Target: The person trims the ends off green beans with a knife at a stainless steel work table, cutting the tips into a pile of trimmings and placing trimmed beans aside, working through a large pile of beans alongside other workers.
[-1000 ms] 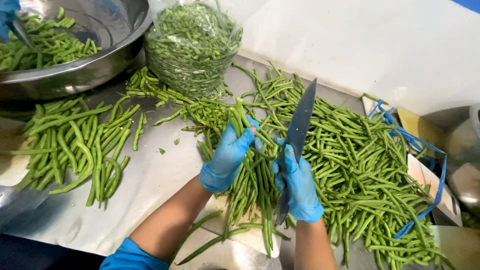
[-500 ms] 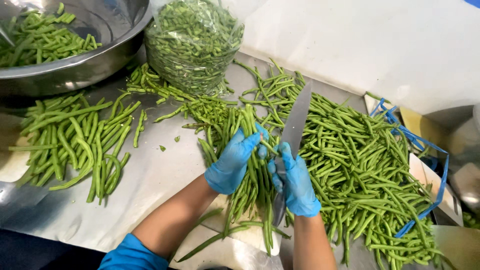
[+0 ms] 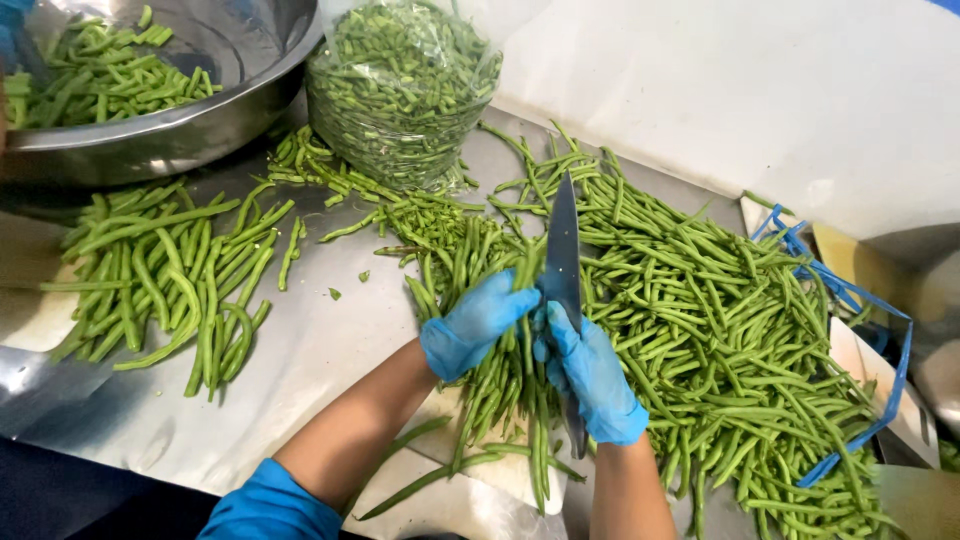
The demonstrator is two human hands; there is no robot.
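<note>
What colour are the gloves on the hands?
Blue, on the left hand and right hand; the head view shows it.

A shiny metal worktop (image 3: 330,330) fills the near and left of the scene, reflecting even light. Far and to the right rises a plain off-white wall (image 3: 780,90). At the near left edge, a dark floor strip (image 3: 40,490) shows below.

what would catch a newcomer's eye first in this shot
The two blue-gloved hands at centre: the left hand grips a bundle of green beans, the right hand holds a knife pointing away. A big heap of beans covers the table's right side, with a steel bowl at top left.
</note>
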